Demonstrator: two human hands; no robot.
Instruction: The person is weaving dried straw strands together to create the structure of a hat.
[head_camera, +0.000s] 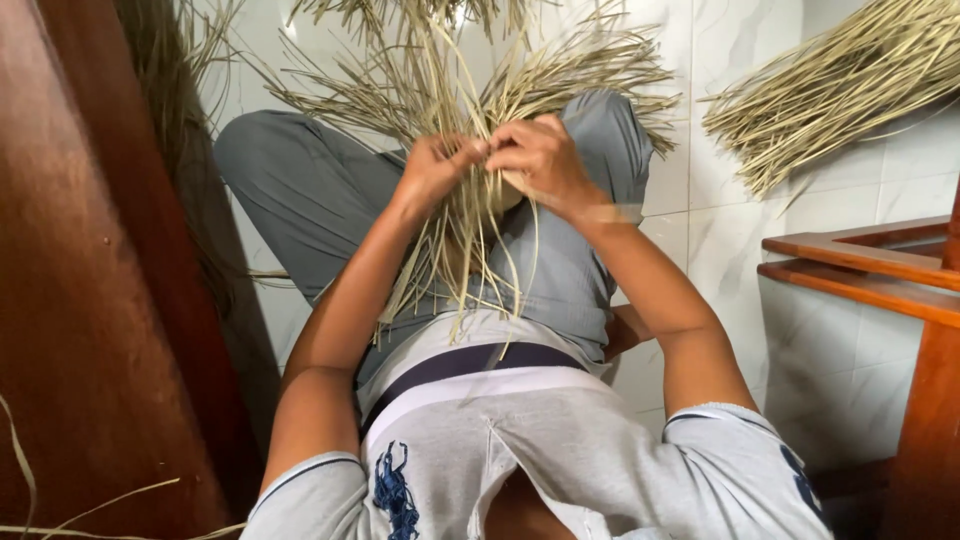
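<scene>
Left hand: the left hand (432, 168) sits over the lap, fingers curled tight around several strands of the pale, flat dried-grass weaving strips (470, 90) — a closed pinch, thumb side turned toward the other hand.
Right hand: the right hand (540, 158) touches the left at the fingertips; fingers bent and closed on the same cluster of strips, knuckles up.
Strips, position: held at the centre of the view above the knees; loose ends fan out toward the top over the floor, other ends hang down between the forearms onto the grey trousers (320, 190).
Second bundle: a separate sheaf of matching straw-coloured strips (830, 90) lies on the floor at upper right, well apart from the hands.
Floor: white marbled tiles (740, 40).
Furniture: dark red-brown wooden panel (90, 300) along the left edge; orange-brown wooden frame (880, 275) at right.
Clothing mark: small dark-blue embroidered emblem (393, 490) on the light grey shirt (560, 450) — lower centre, detail unclear.
Packages, signs: cannot tell of any.
</scene>
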